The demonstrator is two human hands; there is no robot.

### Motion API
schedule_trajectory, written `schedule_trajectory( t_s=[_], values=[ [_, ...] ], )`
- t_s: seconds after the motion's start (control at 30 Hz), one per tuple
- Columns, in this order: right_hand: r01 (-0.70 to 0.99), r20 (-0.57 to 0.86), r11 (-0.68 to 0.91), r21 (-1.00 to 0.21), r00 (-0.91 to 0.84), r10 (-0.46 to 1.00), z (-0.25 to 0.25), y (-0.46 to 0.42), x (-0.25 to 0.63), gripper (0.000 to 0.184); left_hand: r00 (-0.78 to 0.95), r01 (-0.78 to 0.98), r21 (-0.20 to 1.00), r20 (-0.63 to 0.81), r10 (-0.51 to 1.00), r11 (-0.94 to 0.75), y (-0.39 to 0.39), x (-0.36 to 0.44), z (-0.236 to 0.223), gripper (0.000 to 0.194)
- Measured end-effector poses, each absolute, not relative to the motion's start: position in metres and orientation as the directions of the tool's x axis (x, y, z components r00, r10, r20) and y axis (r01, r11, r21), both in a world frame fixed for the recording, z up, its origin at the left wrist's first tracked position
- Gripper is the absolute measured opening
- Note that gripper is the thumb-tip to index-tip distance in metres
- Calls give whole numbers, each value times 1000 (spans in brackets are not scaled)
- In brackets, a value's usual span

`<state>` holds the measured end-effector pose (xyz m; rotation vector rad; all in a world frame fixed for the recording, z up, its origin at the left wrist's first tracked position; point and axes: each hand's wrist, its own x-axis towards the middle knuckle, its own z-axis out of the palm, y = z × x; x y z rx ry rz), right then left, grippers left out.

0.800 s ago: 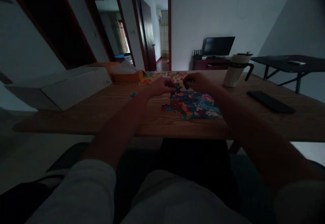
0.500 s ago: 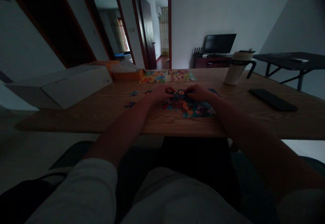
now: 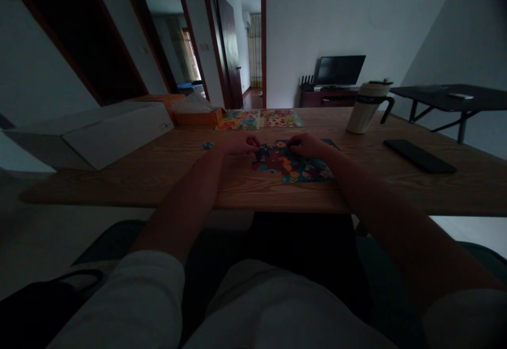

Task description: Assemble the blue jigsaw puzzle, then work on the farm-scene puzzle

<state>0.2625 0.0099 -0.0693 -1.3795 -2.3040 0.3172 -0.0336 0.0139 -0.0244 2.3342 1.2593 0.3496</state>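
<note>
We see the flat, dark-blue jigsaw puzzle (image 3: 291,167), printed with colourful figures and ragged along its left side, lying on the brown wood-grained table (image 3: 245,196). Our bare right hand (image 3: 308,144) is over its far part, fingers bent; our bare left hand (image 3: 242,143) curls at its far left corner. We cannot tell whether either pinches a piece. A small bluish loose piece (image 3: 207,145) lies farther left

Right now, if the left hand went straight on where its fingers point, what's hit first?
Likely the left part of the jigsaw puzzle, right by the left hand; if passing above that, the right hand. Fingertip height is unclear.
</note>
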Motion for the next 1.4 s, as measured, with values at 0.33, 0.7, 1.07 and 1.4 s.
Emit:
schedule_trajectory(
  t_s=[0.33,0.7,1.07,1.4],
  values=[
    [790,223,453,-414,-395,891,-66,6,261,27,476,758,447,119,871,-475,20,-32,-32,33],
    [790,211,461,-404,-410,887,-68,9,259,31,428,624,643,192,883,-443,43,0,-35,52],
    [767,236,496,-406,-436,868,-69,9,259,31,430,723,458,288,855,-518,79,29,-70,23],
    [788,186,456,-413,-417,890,-66,8,256,30,437,848,189,279,855,-495,75,20,-75,28]
  ],
)
